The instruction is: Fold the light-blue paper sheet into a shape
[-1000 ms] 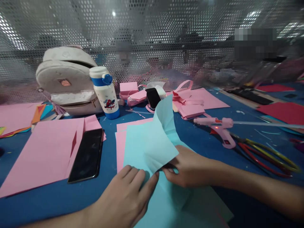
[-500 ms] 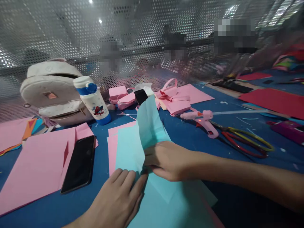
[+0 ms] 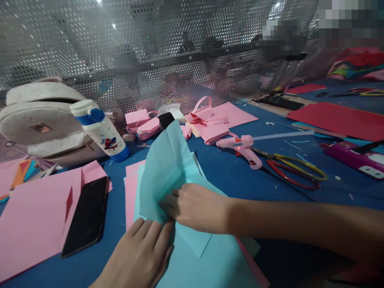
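A light blue paper sheet (image 3: 168,164) lies on the blue table (image 3: 240,176), over pink sheets, with its far part lifted and folded towards me. My right hand (image 3: 195,206) pinches the raised flap at the fold, fingers closed on the paper. My left hand (image 3: 141,256) lies flat on the near part of the same sheet, fingers stretched out together, pressing it down just below the right hand.
A black phone (image 3: 85,216) rests on a pink sheet (image 3: 36,216) at the left. Behind stand a white bag (image 3: 39,120) and a white-blue bottle (image 3: 100,130). A pink glue gun (image 3: 243,146) and scissors (image 3: 297,174) lie right, folded pink paper pieces (image 3: 210,120) beyond.
My right hand has carried the blue flap leftward and lower, towards the left hand. The left hand stays pressed on the sheet. The view has shifted to the right.
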Demonstrator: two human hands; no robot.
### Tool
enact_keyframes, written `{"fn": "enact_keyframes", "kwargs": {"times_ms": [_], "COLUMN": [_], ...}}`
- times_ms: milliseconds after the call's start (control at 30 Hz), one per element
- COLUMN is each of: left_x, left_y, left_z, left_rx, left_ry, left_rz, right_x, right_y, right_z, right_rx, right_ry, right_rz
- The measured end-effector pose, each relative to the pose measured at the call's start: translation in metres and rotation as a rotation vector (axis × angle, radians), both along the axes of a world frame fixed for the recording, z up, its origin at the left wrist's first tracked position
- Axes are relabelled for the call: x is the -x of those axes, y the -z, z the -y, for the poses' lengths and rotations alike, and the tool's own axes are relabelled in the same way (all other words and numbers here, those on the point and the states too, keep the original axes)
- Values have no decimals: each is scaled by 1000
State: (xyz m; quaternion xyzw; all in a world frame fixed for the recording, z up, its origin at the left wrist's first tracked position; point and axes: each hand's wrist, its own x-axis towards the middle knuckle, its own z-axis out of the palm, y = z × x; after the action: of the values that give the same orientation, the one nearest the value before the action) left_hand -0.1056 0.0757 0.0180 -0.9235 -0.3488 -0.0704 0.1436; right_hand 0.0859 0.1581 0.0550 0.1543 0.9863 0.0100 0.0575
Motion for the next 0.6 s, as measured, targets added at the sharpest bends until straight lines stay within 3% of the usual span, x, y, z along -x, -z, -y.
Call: {"fn": "enact_keyframes", "kwargs": {"times_ms": [333,467,600], "left_x": [-1,-1,1], "left_y": [-5,-8,-8], "left_z": [0,2,3], "left_rx": [99,134,132], "left_ry": [-7,-35,-39], "left_rz": [-41,-65,-71], "right_x": [-3,-8,-20], "right_y": [-40,-50,-45], "right_z": [8,11,3], "right_rx": [155,119,70], "right_ry": [176,204,167], "right_rz": [343,335,227]}}
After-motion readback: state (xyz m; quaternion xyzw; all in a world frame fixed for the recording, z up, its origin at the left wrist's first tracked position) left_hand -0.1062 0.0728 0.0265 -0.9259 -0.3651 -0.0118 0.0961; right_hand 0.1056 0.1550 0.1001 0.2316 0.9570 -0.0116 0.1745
